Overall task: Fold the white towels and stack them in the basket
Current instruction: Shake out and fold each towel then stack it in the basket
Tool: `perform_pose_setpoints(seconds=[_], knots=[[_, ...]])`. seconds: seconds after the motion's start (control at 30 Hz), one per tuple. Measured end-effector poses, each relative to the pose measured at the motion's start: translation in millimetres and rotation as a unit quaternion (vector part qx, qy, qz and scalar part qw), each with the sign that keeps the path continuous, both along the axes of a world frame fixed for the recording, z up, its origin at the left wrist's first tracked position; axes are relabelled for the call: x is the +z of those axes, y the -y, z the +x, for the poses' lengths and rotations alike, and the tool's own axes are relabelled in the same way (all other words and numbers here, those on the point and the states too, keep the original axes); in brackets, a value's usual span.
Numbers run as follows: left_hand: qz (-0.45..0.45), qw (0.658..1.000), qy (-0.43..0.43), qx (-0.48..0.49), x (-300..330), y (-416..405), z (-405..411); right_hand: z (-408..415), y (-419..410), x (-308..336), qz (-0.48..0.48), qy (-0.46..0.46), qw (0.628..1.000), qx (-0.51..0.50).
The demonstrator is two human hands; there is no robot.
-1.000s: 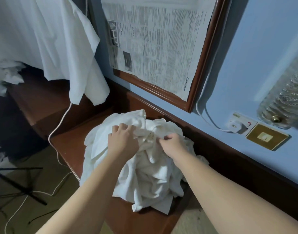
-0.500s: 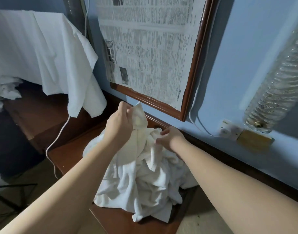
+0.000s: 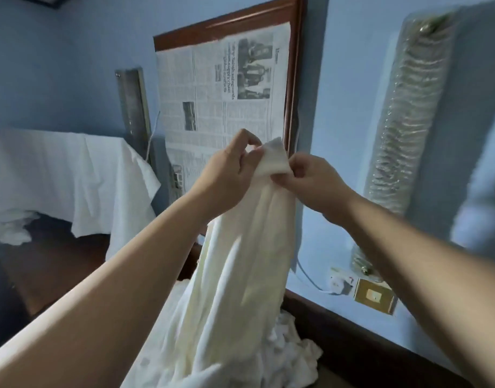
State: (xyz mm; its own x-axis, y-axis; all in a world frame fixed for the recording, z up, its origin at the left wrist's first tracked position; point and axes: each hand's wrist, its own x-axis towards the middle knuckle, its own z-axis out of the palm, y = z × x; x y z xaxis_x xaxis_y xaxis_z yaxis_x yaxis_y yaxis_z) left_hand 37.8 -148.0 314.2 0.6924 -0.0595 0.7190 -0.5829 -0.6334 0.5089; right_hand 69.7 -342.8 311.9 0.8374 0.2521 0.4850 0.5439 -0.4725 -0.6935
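A white towel [image 3: 240, 261] hangs in a long bunched drape in front of me, lifted high by its top edge. My left hand [image 3: 226, 177] pinches that edge from the left, and my right hand [image 3: 310, 183] pinches it from the right, the two hands almost touching. Below, the towel's lower end runs into a crumpled heap of white towels [image 3: 291, 351] on a dark wooden surface. No basket is in view.
A framed board covered with newspaper [image 3: 226, 102] hangs on the blue wall straight ahead. To the left a white cloth [image 3: 67, 175] drapes over wooden furniture. A wall socket with a plug [image 3: 340, 281] and a brass plate [image 3: 373, 296] sit at lower right, under a wrapped wall lamp [image 3: 403, 121].
Both hands have risen from the heap with one towel's edge, pulling it up to chest height. My view has tilted upward toward the wall.
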Motion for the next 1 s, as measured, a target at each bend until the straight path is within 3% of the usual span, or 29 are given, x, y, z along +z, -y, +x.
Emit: perform_pose_setpoints(seconds=[0.17,0.33,0.53,0.63,0.77,0.83,0.9,1.0], knots=[[-0.018,0.999,-0.030,0.033,24,44,-23,-36,50,88,0.002,0.133,0.988,-0.079],[-0.061,0.995,-0.084,-0.002,-18,116,-27,-80,118,163,0.071,0.227,0.959,-0.157],[-0.119,0.958,-0.258,-0.046,-93,207,-57,-143,238,191,0.044,0.247,0.939,-0.236],[-0.154,0.965,-0.210,-0.025,-85,236,-71,-173,304,172,0.000,0.213,0.938,-0.272],[-0.157,0.985,-0.075,-0.011,-37,254,-85,-209,393,140,-0.027,0.180,0.918,-0.351],[-0.099,0.994,-0.032,-0.022,-16,253,-95,-224,435,123,-0.030,0.159,0.907,-0.389],[0.042,0.998,-0.037,-0.017,-11,246,-112,-239,467,106,-0.023,0.139,0.897,-0.419],[0.253,0.961,-0.084,0.069,-35,236,-130,-262,492,84,0.006,0.130,0.883,-0.451]])
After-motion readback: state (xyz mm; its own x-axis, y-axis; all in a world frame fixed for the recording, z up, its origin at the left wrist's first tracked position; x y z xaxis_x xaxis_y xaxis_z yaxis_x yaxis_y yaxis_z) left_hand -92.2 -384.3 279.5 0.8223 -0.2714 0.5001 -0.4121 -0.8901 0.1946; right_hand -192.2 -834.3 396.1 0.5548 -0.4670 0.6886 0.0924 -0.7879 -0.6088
